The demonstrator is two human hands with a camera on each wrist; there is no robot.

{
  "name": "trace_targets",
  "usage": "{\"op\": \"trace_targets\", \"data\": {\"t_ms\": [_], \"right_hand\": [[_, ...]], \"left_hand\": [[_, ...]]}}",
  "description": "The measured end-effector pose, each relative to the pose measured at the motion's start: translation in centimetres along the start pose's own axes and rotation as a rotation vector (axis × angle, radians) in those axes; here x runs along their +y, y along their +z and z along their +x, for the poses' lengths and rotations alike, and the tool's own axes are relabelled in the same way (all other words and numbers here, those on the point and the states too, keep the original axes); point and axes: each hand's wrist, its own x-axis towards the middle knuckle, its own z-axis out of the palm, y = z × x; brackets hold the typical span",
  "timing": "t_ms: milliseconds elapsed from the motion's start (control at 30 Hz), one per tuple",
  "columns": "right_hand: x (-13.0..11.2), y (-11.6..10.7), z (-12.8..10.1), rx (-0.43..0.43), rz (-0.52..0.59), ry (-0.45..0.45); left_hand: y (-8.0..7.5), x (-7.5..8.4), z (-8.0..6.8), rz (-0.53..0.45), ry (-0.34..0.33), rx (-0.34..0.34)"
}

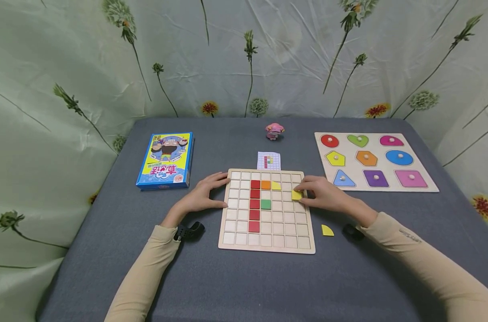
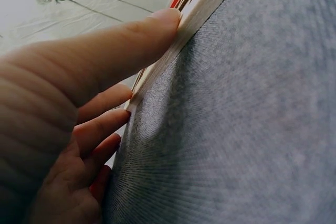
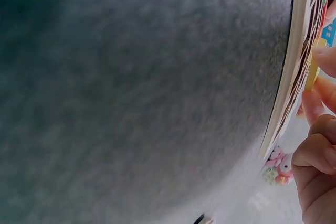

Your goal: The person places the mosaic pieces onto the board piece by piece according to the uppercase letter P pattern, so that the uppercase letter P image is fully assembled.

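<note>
The wooden grid board (image 1: 267, 241) is lying flat mid-table on the grey cloth (image 1: 244, 286), carrying a red column, orange, green and yellow tiles. The left hand (image 1: 204, 194) is bracing the board's left edge with straight fingers. The right hand (image 1: 324, 194) is pinching a yellow tile (image 1: 296, 195) at the board's right side. A yellow quarter-round piece (image 1: 326, 230) is lying just beside the board.
</note>
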Motion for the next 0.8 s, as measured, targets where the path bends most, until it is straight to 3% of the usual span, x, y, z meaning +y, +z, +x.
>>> {"op": "trace_targets", "data": {"t_ms": [800], "right_hand": [[-1.4, 1.2, 2.3, -0.048, 0.006, 0.001]], "left_hand": [[0.2, -0.2, 0.0, 0.006, -0.028, 0.006]]}}
